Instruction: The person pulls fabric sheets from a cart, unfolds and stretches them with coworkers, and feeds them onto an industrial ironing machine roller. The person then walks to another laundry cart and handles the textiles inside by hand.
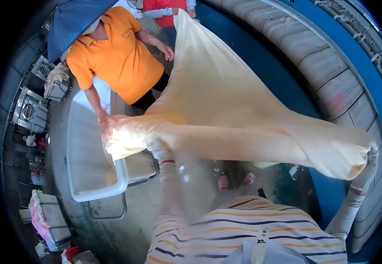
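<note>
A large cream cloth [226,83] is stretched out in front of me, its near edge folded into a long roll. My left hand [159,149], gloved and a little blurred, grips this near edge toward its left end. At the far right my right hand [367,169], also in a pale glove, is closed on the cloth's right corner, with some fingers hidden behind the fabric. Beside my left hand, a co-worker's hand [107,124] touches the bright left end of the cloth.
A co-worker in an orange shirt [120,57] stands at the left by a white plastic tub [122,176]. Farther back, a person in red [162,6] holds the cloth's far corner. A padded roller machine [314,61] with a blue frame curves along the right. Laundry carts [54,215] stand far left.
</note>
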